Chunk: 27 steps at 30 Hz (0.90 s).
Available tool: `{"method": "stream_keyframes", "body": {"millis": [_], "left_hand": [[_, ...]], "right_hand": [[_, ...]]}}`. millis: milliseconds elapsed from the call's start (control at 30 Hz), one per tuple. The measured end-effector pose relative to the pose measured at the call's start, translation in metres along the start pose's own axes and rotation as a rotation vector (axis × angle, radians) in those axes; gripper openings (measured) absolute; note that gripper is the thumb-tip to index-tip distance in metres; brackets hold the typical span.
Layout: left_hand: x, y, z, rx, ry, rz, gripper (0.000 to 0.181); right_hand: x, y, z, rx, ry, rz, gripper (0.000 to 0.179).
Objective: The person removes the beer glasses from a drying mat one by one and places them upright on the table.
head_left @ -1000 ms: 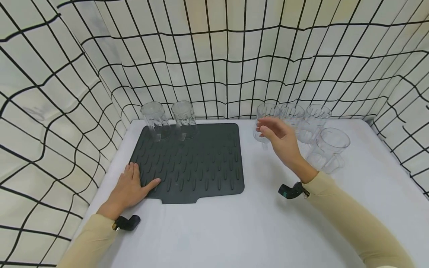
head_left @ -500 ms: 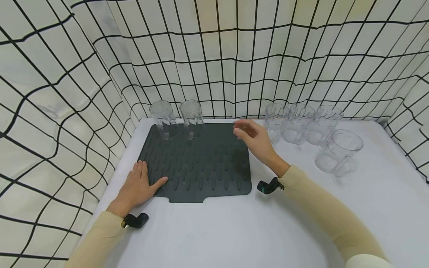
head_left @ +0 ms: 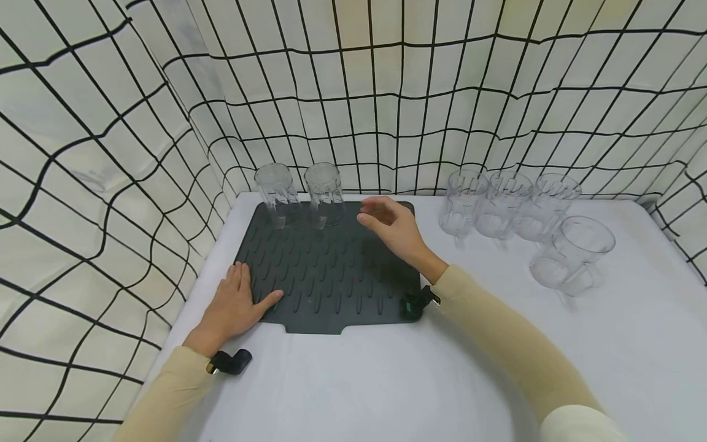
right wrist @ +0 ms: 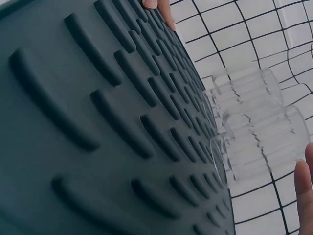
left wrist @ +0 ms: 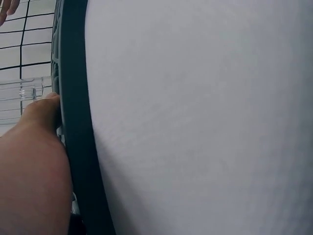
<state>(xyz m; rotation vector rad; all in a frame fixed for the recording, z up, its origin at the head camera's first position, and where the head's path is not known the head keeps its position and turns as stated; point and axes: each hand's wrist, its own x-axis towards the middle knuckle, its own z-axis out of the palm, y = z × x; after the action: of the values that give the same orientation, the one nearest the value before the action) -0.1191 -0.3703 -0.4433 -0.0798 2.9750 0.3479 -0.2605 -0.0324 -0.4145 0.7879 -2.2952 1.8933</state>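
Observation:
My left hand (head_left: 232,307) lies flat on the left edge of a dark grey ribbed drying mat (head_left: 320,270), thumb spread over its surface. Two clear glass mugs (head_left: 326,190) stand side by side at the mat's back left. Over the back right of the mat, my right hand (head_left: 394,230) is raised with fingers loosely bent and nothing between them. Its fingertips point at the nearer of the two mugs, a short gap away. In the right wrist view those fingers (right wrist: 304,188) show at the right edge, close to the glass mugs (right wrist: 259,132).
Several more clear glass mugs (head_left: 464,202) stand on the white table (head_left: 442,380) to the right of the mat. One of them (head_left: 574,252) is nearer the front, its handle toward me. Black wire grid (head_left: 381,104) walls rise behind and at both sides.
My right hand has moved left, from beside the right-hand mugs to over the mat, carrying nothing. My left hand stays on the mat's edge. The head view has shifted slightly right.

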Motion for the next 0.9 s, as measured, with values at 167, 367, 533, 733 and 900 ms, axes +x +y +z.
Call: {"method": "stream_keyframes", "body": {"millis": [167, 367, 533, 733, 900], "left_hand": [[-0.002, 0.002, -0.001, -0.005, -0.003, -0.002, 0.115], [-0.002, 0.002, -0.001, -0.002, 0.003, -0.002, 0.114], [-0.002, 0.003, -0.002, 0.014, 0.0, -0.01, 0.113], [-0.001, 0.004, -0.001, -0.003, -0.004, -0.009, 0.114], [-0.002, 0.001, 0.0, -0.001, -0.008, -0.011, 0.114]], "right_hand": [[0.004, 0.0, 0.016, 0.021, -0.018, 0.015, 0.035], [0.009, 0.004, 0.034, 0.049, -0.047, 0.035, 0.036], [0.016, 0.009, 0.047, 0.041, -0.054, 0.048, 0.038], [0.023, 0.015, 0.059, 0.006, -0.061, 0.076, 0.042], [0.026, 0.018, 0.068, -0.011, -0.072, 0.081, 0.043]]}}
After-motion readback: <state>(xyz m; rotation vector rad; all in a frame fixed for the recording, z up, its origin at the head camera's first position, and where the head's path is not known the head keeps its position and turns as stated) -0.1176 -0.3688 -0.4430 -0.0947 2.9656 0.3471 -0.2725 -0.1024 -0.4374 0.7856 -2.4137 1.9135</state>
